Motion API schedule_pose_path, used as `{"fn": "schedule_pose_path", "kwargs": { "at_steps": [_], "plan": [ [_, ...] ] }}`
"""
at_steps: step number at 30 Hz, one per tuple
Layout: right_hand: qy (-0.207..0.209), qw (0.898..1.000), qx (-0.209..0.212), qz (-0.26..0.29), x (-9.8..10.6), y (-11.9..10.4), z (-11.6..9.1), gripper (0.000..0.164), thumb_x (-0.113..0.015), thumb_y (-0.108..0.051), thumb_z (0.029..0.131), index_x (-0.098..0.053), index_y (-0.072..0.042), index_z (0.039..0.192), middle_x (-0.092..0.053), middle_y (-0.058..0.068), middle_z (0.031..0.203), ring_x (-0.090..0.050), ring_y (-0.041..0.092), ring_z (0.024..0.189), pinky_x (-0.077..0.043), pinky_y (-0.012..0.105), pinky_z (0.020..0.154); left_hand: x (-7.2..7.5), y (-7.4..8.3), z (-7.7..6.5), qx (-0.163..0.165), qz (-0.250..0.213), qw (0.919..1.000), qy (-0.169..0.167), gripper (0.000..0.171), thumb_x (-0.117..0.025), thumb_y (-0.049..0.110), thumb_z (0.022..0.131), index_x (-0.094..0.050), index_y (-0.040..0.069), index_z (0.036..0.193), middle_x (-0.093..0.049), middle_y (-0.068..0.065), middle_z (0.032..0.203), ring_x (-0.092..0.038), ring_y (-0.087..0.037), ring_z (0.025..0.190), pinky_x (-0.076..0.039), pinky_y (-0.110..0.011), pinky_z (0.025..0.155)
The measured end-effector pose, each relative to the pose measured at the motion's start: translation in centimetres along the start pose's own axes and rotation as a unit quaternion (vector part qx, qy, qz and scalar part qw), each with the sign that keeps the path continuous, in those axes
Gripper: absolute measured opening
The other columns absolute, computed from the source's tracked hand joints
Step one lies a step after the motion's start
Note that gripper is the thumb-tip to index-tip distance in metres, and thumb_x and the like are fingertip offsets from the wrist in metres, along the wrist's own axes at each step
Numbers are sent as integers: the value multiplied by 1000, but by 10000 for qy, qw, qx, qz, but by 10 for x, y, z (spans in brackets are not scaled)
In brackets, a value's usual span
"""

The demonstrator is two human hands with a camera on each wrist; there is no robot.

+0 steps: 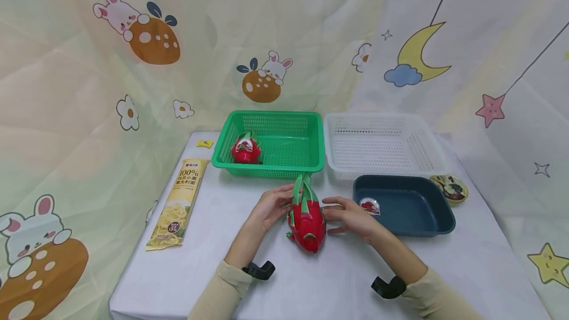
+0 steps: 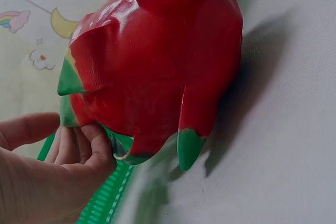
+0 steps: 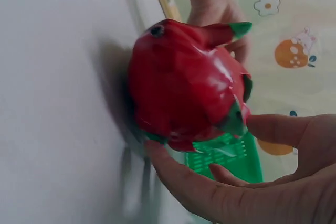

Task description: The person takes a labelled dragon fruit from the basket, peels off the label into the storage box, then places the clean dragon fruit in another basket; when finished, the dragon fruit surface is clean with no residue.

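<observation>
My dragon fruit (image 1: 308, 219), red with green-tipped leaves, sits between my two hands at the center of the scene, its leafy end pointing toward the baskets; whether it rests on the tabletop (image 1: 222, 211) or is slightly raised, I cannot tell. The fingers of my left hand (image 1: 272, 207) are bent, pinching at its leaves, while those of my right hand (image 1: 353, 217) are loosely extended and touch its other side without wrapping round it. Behind, a green basket (image 1: 275, 168) holds a second dragon fruit (image 1: 246, 157) at its left end, a round sticker on its front. A white basket (image 1: 382, 169) stands just beside it. In front of that, near my right hand, is a dark blue tray (image 1: 413, 206) with a round label (image 1: 370, 206) at its left side; a round flat tin (image 1: 451, 189) is by its far right corner. To the left lie a long yellow noodle packet (image 1: 180, 201) and, behind it, a small yellow packet (image 1: 204, 143). White cloth covers the tabletop, and a pale backdrop (image 1: 311, 23) printed with rabbits, a moon and stars surrounds it.
</observation>
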State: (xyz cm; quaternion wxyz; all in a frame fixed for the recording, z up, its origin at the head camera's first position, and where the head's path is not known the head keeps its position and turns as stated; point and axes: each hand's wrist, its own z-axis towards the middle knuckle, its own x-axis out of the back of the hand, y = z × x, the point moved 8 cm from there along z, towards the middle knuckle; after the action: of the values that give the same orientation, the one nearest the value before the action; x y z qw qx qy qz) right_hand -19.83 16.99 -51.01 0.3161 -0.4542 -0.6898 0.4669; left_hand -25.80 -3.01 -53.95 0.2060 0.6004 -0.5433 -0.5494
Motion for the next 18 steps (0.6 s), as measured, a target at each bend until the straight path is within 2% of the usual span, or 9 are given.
{"fn": "schedule_pose_path", "kwargs": {
  "at_steps": [8,18],
  "plan": [
    [179,9994,0,299,-1,9,2,66,-67,-21,101,-37,7,153,-60,27,139,-68,40,118,-56,61,94,2,-3,3,2,-247,9997,-33,41,-53,6,104,-56,-7,143,-71,-17,129,-67,-22,105,-56,-30,87],
    [275,9985,86,472,2,9,2,67,-66,-17,101,-34,8,155,-62,26,136,-69,37,116,-55,63,92,2,-3,5,38,-365,9993,-75,43,-53,7,104,-55,-7,144,-68,-21,134,-68,-23,107,-56,-30,90]
  ]
}}
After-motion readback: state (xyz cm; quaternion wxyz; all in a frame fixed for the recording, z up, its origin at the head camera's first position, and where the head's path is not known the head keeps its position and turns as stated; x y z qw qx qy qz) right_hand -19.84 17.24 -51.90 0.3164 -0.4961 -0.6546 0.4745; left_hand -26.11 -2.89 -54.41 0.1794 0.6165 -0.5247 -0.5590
